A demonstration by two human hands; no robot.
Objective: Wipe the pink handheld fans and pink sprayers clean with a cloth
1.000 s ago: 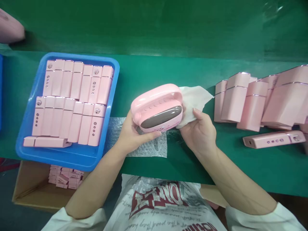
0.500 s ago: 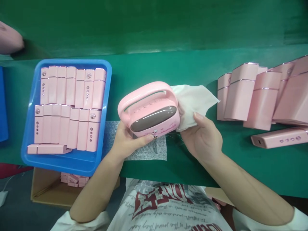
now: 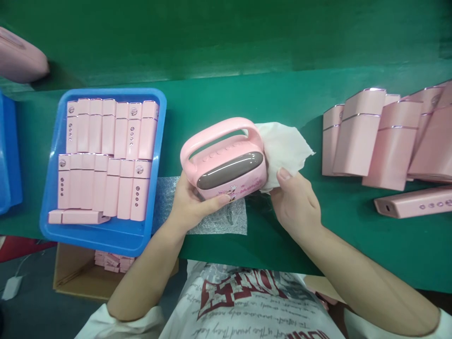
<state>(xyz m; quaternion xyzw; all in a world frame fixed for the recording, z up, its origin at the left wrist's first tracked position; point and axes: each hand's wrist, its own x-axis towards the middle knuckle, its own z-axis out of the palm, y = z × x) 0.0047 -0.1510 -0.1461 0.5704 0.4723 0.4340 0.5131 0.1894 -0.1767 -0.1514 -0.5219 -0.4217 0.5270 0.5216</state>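
A pink device with a carry handle [image 3: 243, 186], a dark glossy front panel and a printed cartoon figure is held over the bench. My left hand [image 3: 192, 205] grips its lower left side, thumb across the front. My right hand [image 3: 298, 202] pinches a white cloth [image 3: 286, 148] between thumb and fingers, and the cloth lies against the device's right side. Part of the right fingers is hidden by the cloth. Beneath the device, a sheet of clear bubble wrap [image 3: 212, 226] rests on the green bench.
On the left, a blue tray [image 3: 102, 240] holds rows of slim pink cases. Several larger pink cases [image 3: 360, 136] stand at the right, with one lying flat [image 3: 413, 202]. A cardboard box [image 3: 77, 282] with pink parts sits below the bench. A pink object [image 3: 23, 56] lies far left.
The device and both hands appear slightly further right and a little turned. The tray and cases have shifted right too, as the view moved. Both hands keep their holds.
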